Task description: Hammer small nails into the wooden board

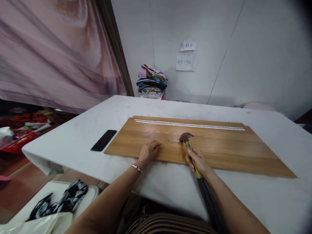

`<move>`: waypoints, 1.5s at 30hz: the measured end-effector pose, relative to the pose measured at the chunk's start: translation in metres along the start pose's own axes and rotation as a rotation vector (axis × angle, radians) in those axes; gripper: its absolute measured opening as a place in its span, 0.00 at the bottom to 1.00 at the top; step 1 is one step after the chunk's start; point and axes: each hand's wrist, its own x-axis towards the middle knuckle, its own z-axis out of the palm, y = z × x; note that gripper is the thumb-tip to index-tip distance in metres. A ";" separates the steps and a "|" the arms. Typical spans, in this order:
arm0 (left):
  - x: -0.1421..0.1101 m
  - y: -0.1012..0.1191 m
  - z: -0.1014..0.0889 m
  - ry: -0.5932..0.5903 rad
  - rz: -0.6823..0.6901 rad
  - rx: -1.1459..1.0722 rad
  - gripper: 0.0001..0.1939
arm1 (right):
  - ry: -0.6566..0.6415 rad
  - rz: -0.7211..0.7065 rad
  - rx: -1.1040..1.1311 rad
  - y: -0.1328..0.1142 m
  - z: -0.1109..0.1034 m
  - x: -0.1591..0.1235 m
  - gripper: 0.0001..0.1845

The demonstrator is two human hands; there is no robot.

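Note:
My right hand (198, 162) is wrapped round the handle of a claw hammer (184, 137), whose rusty head is low over the wooden board (226, 149). Its dark grip runs back beneath my forearm. A short row of small nails (172, 141) stands in the board to the left of the hammer head, and tiny marks or nails show to its right. My left hand (149, 152) rests on the board's near part with fingers curled together; whatever may be in them is hidden. Just beyond it lie a few loose nails (147, 136).
Two white ruled strips (190, 124) lie along the board's far edge. A black phone (103, 140) is left of the board on the white-covered table (80, 130). Folded cloths (152, 81) are piled by the wall. Patterned fabric (70, 196) lies on a seat at lower left.

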 end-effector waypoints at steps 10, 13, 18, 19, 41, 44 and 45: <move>0.001 0.000 0.000 -0.022 0.004 0.044 0.12 | -0.001 0.001 0.006 0.003 -0.002 0.002 0.27; 0.001 -0.001 0.001 -0.021 0.006 0.050 0.12 | -0.002 0.008 0.000 0.004 -0.002 0.002 0.27; 0.000 -0.003 0.003 -0.015 0.003 0.041 0.13 | 0.002 0.012 0.004 0.005 -0.002 0.003 0.27; 0.000 -0.003 0.003 -0.016 0.003 0.040 0.13 | 0.004 0.009 0.006 0.005 -0.002 0.003 0.26; 0.002 0.001 0.000 -0.011 -0.002 -0.020 0.07 | -0.006 -0.019 0.005 0.004 -0.001 0.004 0.26; 0.002 0.001 0.000 -0.005 0.014 -0.017 0.08 | -0.006 -0.037 0.022 0.005 -0.002 0.005 0.26; 0.002 0.001 0.000 -0.002 0.016 -0.012 0.08 | -0.007 -0.040 0.026 0.006 -0.002 0.005 0.26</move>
